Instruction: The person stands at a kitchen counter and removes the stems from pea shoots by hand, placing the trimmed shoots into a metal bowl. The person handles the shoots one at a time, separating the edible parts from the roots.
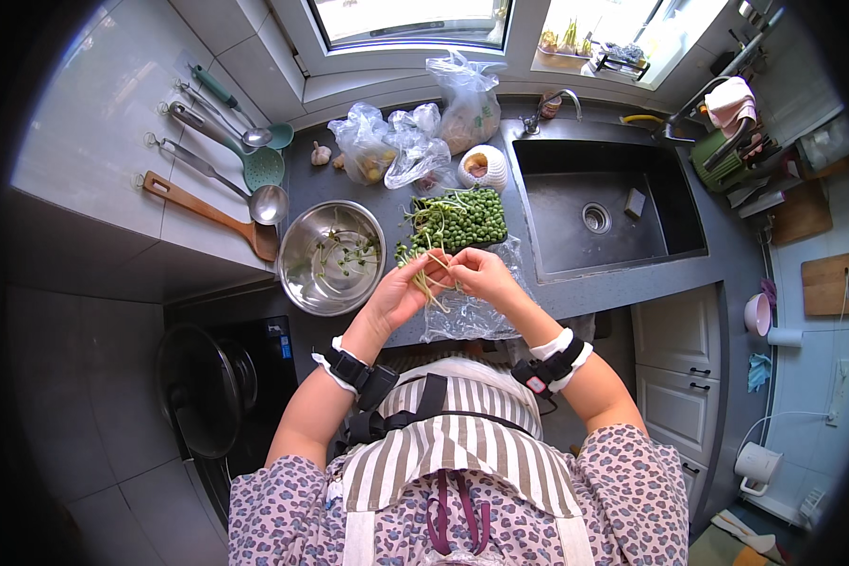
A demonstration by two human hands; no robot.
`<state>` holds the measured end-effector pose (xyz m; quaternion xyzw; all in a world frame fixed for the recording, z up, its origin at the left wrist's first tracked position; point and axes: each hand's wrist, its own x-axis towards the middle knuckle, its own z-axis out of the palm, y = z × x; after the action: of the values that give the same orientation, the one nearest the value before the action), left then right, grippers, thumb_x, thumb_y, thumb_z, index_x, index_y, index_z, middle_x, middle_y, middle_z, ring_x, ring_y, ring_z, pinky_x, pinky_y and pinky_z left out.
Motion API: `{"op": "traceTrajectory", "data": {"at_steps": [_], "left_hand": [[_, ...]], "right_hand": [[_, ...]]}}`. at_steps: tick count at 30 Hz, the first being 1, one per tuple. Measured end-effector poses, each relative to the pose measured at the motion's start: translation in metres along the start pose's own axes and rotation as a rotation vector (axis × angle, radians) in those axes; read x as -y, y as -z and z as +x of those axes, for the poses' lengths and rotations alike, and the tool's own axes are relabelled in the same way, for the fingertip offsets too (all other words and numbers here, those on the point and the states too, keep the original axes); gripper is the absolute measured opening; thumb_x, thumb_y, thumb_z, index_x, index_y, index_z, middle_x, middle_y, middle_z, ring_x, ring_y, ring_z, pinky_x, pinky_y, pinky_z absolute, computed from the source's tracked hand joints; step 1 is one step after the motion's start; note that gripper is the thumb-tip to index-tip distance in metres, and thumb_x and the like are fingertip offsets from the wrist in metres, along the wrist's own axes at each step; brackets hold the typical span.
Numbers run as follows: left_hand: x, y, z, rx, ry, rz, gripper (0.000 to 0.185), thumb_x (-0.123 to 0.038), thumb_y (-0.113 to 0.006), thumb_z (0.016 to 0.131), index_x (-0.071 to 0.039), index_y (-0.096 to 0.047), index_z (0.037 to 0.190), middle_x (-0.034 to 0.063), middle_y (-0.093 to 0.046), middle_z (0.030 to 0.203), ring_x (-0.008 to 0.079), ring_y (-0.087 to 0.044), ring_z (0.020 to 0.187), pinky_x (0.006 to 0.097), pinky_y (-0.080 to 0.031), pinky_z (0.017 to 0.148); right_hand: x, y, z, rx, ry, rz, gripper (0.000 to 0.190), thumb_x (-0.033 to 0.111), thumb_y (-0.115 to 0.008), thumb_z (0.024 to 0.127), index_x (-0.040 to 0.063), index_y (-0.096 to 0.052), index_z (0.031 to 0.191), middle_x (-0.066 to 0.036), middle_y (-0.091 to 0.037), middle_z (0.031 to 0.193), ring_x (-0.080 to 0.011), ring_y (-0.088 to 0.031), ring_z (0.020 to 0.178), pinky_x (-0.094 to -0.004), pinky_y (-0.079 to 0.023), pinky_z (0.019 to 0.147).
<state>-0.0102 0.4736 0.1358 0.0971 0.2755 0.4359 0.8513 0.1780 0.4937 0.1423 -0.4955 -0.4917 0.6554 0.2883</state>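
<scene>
A small bunch of green bean sprouts (424, 284) with long pale stems is held in my left hand (400, 289). My right hand (482, 277) meets it at the fingertips and pinches a stem of the same bunch. Just beyond my hands stands a dark tray packed with green sprouts (470, 218), some loose stems lying over its left side. To the left, a stainless steel bowl (297, 272) holds some sprouts scattered over its bottom. Crumpled clear plastic wrap (470, 320) lies under my hands at the counter's front edge.
Plastic bags of food (467, 106), garlic (320, 153) and a white knitted-looking holder (492, 161) stand along the back. A sink (573, 212) with a faucet (532, 122) is at right. Ladles and a wooden spatula (205, 205) hang left, above a lidded pan (201, 389) on the stove.
</scene>
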Motion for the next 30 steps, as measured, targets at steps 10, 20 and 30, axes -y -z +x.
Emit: {"op": "traceTrajectory", "data": {"at_steps": [10, 20, 30], "left_hand": [[-0.003, -0.013, -0.002, -0.092, 0.062, 0.097, 0.025, -0.013, -0.063, 0.089, -0.001, -0.058, 0.110, -0.0007, -0.059, 0.082, 0.0044, -0.050, 0.066, 0.0189, -0.039, 0.057], [-0.008, -0.011, -0.003, -0.269, -0.061, 0.320, 0.014, -0.014, -0.067, 0.086, -0.002, -0.066, 0.093, -0.0083, -0.046, 0.064, 0.0011, -0.035, 0.051, 0.0179, -0.025, 0.045], [-0.009, -0.008, -0.004, -0.348, -0.100, 0.473, 0.013, -0.014, -0.070, 0.083, -0.004, -0.066, 0.090, -0.0087, -0.048, 0.063, 0.0010, -0.033, 0.048, 0.0191, -0.023, 0.044]], "right_hand": [[0.013, 0.004, -0.006, 0.159, -0.129, 0.166, 0.013, 0.017, -0.063, 0.084, 0.005, -0.062, 0.089, 0.000, -0.063, 0.071, -0.0021, -0.043, 0.053, -0.0177, -0.034, 0.046], [0.012, 0.012, -0.009, 0.235, -0.179, 0.100, 0.016, 0.012, -0.061, 0.081, 0.003, -0.066, 0.093, -0.005, -0.068, 0.078, -0.0028, -0.043, 0.049, -0.0187, -0.032, 0.043], [-0.003, 0.016, -0.007, 0.202, -0.175, 0.098, 0.016, 0.017, -0.066, 0.082, 0.004, -0.069, 0.091, 0.000, -0.065, 0.075, -0.0032, -0.043, 0.050, -0.0197, -0.033, 0.043]]}}
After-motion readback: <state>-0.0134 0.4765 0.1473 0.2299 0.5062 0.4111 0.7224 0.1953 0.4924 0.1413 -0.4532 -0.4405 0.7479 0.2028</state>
